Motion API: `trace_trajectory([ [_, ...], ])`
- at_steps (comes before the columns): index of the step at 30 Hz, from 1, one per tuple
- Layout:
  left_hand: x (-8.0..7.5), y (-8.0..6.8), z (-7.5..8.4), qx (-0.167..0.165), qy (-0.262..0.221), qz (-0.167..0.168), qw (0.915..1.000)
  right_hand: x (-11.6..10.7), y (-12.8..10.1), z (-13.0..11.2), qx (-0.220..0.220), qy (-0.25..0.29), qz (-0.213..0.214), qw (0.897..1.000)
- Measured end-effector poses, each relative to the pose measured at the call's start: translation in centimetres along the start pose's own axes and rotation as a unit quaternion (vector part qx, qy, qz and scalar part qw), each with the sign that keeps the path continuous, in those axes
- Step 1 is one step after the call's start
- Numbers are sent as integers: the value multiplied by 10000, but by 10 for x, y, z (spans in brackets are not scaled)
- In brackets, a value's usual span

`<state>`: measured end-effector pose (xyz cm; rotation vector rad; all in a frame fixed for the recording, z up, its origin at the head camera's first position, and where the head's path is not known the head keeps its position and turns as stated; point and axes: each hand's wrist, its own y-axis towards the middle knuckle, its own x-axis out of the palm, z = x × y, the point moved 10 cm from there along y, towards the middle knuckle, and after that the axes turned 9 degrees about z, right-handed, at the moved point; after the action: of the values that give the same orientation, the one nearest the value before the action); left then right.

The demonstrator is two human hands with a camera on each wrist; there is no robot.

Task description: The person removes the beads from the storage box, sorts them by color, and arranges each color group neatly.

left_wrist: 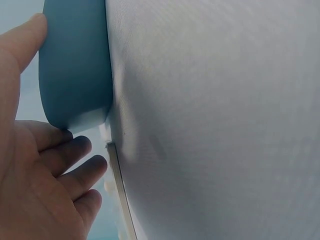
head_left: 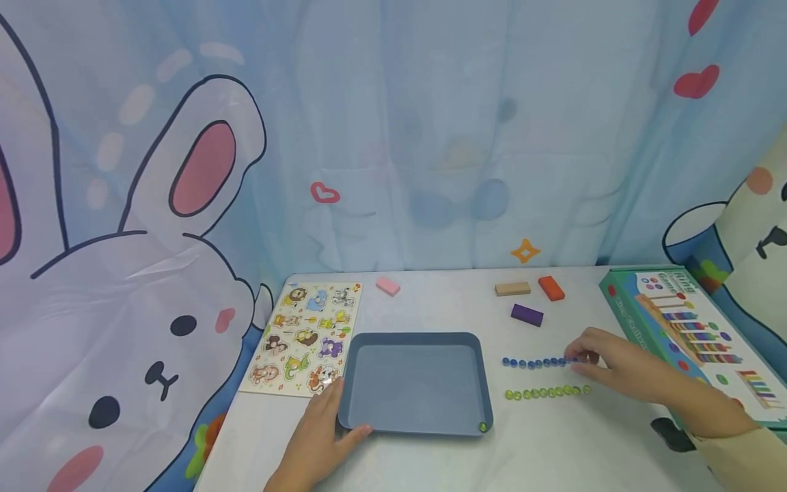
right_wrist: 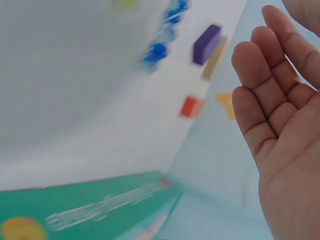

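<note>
Your right hand [head_left: 615,372] is covering the right end of the blue bead row [head_left: 535,363], so whether your fingertips are pinching a bead is staying unclear. In the right wrist view, motion is blurring the beads, the blocks and the print on the green box [right_wrist: 90,210], and the frame edge is cutting off your fingertips. Your left hand [head_left: 320,430] is hiding the near left corner of the blue tray [head_left: 418,417]; the left wrist view is showing only that corner. The small green thing [head_left: 482,427] in the tray's near right corner is looking too small to identify. The puzzle board [head_left: 304,338] pictures are staying too small to read.
</note>
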<state>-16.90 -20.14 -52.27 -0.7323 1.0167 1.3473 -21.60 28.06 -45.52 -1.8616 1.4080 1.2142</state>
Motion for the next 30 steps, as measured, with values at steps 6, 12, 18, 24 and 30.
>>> trace_trajectory([
  [6, 0, 1, 0, 33, -39, 8, 10000, 2, 24, -43, -284, -83, -319, 9991],
  [12, 3, 1, -2, 3, -13, -51, 10000, 11, 46, -85, -663, -78, -717, 9952],
  [18, 3, 1, -2, 62, -9, -7, 10000, 27, 58, -124, -1307, 203, -1045, 9857],
  [24, 3, 2, -3, 92, 41, 11, 9999, 50, 64, -150, -1650, 446, -1425, 9749],
  [30, 3, 2, -2, 85, 1, -21, 10000, 80, 68, -166, -1650, 490, -1862, 9673],
])
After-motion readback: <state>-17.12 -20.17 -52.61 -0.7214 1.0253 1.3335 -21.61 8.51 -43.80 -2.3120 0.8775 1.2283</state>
